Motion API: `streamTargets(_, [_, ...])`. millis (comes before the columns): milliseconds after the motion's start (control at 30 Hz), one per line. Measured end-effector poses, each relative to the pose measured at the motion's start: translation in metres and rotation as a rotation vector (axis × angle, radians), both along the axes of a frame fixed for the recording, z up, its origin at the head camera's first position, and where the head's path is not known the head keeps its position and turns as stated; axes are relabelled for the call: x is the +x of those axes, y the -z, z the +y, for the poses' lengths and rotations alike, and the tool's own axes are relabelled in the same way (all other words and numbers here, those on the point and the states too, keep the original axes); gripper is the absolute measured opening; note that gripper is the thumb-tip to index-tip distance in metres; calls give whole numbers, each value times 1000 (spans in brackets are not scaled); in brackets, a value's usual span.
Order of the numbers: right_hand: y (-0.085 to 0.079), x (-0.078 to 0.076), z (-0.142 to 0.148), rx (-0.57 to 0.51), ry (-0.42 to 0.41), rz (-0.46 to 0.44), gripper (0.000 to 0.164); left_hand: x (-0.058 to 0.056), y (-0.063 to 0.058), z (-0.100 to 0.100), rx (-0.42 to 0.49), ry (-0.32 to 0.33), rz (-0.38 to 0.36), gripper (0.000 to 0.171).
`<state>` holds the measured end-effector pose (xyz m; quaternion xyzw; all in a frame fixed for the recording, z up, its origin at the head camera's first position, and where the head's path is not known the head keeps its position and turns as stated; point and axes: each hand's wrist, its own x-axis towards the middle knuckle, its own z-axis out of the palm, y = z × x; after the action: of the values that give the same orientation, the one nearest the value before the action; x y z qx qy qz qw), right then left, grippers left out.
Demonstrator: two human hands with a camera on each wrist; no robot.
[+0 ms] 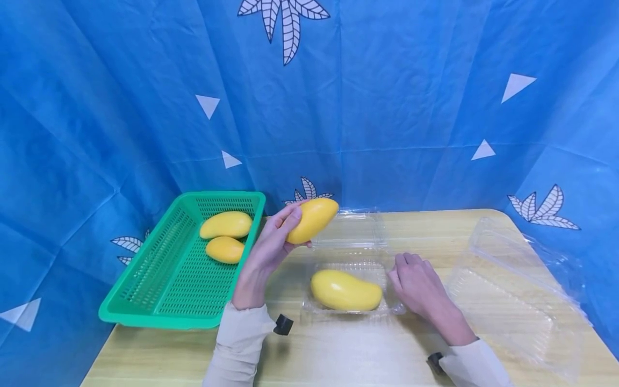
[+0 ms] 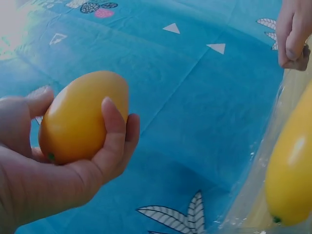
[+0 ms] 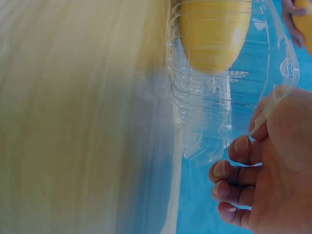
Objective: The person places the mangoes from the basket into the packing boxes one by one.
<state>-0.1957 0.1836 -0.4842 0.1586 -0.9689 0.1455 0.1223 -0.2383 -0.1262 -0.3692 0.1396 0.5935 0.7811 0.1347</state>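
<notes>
At the far left of the clear plastic box [image 1: 374,269], the left hand [image 1: 272,244] curls round a mango [image 1: 315,219], its tip slanting far and right; the right hand [image 1: 419,286] pinches the box's right edge.

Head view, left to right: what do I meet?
Green basket, left grip holding a mango, second mango lying in an open clear container, right grip, clear plastic packaging.
</notes>
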Motion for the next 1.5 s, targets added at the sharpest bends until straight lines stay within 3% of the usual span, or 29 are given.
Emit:
streamTargets(167, [-1,-1,0,-6,3,-6,18,-3,6,3,-20,47,6,49])
streamTargets(367, [-1,-1,0,-6,1,-13,17,-4,15,10,-183,35,124,51])
streamTargets(600, [-2,0,0,-1,5,-20,19,-5,22,22,-233,63,217,49])
streamTargets(900, [-2,0,0,12,5,1,19,-2,30,34,-347,118,249,50])
streamTargets(1133, [-2,0,0,22,7,9,20,-3,41,49,-492,90,243,50])
streamTargets(1500, [-1,0,-1,24,8,5,20,1,51,65,-695,30,326,49])
